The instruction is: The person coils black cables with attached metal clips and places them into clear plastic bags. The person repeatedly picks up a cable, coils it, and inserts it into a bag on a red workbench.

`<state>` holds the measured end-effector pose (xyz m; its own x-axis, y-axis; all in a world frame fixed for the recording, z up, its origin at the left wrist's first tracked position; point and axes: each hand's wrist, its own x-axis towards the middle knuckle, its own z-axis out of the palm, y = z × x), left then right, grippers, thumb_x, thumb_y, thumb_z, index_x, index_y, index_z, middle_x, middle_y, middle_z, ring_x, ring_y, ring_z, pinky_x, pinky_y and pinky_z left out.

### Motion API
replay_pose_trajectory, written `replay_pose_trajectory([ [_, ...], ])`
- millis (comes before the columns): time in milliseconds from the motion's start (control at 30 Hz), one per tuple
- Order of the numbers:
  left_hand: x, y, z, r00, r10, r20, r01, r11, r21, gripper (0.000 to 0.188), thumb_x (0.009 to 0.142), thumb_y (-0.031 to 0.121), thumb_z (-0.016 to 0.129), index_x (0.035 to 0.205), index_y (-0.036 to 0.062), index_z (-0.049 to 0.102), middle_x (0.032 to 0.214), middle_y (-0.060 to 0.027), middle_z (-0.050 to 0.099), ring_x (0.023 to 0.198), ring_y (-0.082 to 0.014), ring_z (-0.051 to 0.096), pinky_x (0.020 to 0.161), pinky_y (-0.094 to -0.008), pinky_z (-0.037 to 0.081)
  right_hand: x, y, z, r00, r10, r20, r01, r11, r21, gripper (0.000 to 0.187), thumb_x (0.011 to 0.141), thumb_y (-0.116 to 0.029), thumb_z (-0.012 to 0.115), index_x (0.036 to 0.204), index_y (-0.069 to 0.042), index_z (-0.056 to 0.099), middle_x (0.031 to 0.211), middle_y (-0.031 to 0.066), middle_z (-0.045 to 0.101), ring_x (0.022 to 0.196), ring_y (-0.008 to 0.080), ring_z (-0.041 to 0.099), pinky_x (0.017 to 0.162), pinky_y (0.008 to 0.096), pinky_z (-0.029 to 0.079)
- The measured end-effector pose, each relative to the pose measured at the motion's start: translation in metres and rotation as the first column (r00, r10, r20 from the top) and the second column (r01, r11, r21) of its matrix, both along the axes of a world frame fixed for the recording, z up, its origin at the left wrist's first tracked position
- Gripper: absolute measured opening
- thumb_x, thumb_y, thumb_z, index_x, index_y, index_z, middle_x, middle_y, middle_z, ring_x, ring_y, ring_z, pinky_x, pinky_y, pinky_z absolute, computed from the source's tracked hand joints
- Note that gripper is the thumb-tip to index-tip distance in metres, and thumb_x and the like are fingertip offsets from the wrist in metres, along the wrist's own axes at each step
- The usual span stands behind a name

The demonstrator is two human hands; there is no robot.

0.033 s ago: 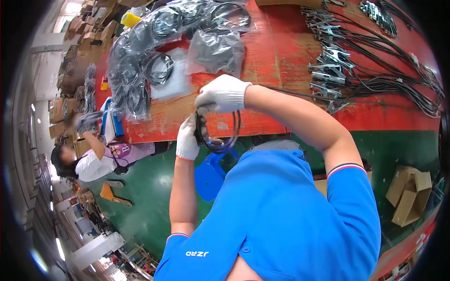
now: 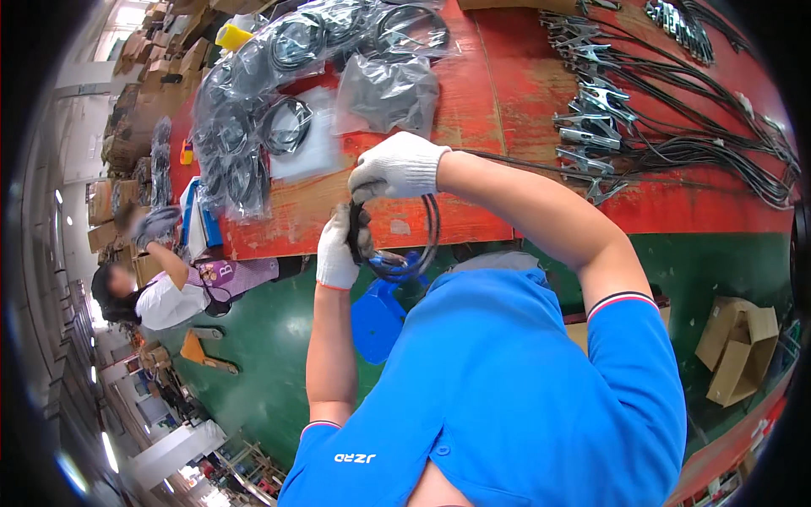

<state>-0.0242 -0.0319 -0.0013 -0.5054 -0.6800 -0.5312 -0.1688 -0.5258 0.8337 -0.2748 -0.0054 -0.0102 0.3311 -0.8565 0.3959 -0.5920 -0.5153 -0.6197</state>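
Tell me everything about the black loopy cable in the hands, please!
The black cable is thin and looks rubbery or plastic. It's wound into round loops, bunched together at the left. The gloved left hand grips that side; the gloved right hand holds the top. It is held up at the near edge of the red table. I can't make out its ends.

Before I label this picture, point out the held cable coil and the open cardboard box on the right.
Held cable coil (image 2: 394, 275), head view: lower arc.
Open cardboard box (image 2: 728, 370), head view: side panel.
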Motion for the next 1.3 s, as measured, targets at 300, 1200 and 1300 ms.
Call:
replay_pose_trajectory([
  [300,0.058,-0.023,0.017,0.981,0.152,-0.119,-0.124,0.969,0.215,0.054,0.105,0.063,0.052,0.088,0.0123,0.062,0.05,0.0135,0.024,0.038,-0.0055,0.024,0.041,-0.0252,0.022,-0.076,0.057,-0.109,0.953,-0.281,-0.111,0.302,0.889,0.345,0.035,0.104,-0.046,0.058,0.13,-0.024,0.069,0.114,0.0133,0.075,0.098,0.0365,0.073,0.081,0.0456,0.059],
  [1200,0.003,0.003,-0.016,0.981,0.195,-0.009,-0.195,0.981,-0.008,0.059,0.102,0.063,0.058,0.105,0.0045,0.065,0.065,0.0026,0.049,0.055,-0.0117,0.049,0.052,-0.0278,0.045,-0.011,0.013,0.035,0.995,-0.099,-0.027,0.097,0.991,-0.092,0.02,0.098,-0.038,0.067,0.102,-0.019,0.074,0.087,0.0072,0.069,0.079,0.0303,0.071,0.068,0.0431,0.056],
  [1300,-0.015,0.022,0.018,0.988,0.108,-0.113,-0.098,0.991,0.088,0.065,0.098,0.067,0.061,0.103,0.0017,0.064,0.06,0.0023,0.045,0.051,-0.0114,0.044,0.049,-0.0284,0.04,-0.027,-0.01,0.006,0.996,-0.089,0.019,0.088,0.995,0.053,0.026,0.101,-0.04,0.063,0.111,-0.02,0.075,0.094,0.0099,0.072,0.088,0.0324,0.071,0.077,0.0438,0.056],
])
